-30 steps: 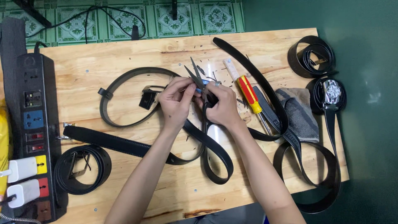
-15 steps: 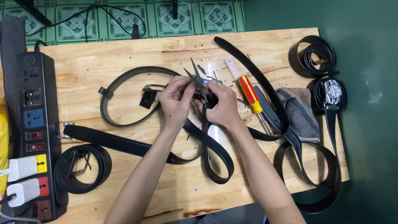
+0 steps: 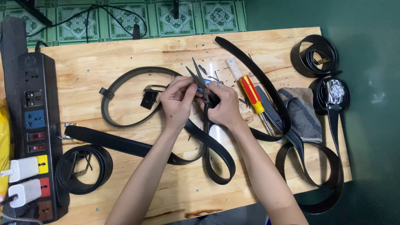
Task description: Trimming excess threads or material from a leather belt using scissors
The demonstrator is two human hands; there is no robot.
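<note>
Fingers [image 3: 188, 85] of my left hand [image 3: 177, 102] pinch the end of a black belt [image 3: 216, 146] near the middle of the surface [image 3: 137, 50]. My right hand [image 3: 225, 106] is closed around small scissors [image 3: 200, 79], whose open blades point away from me, just above the left fingertips. From my hands the belt runs toward me, loops, and trails left across the wood. Another belt [image 3: 125, 96] curves left of my hands. Right of them lies a red and yellow screwdriver [image 3: 251, 93], then a grey cloth [image 3: 302, 112]. I see a coiled belt [image 3: 83, 168] at the near left, beside a black power strip [image 3: 35, 125] along the left edge.
</note>
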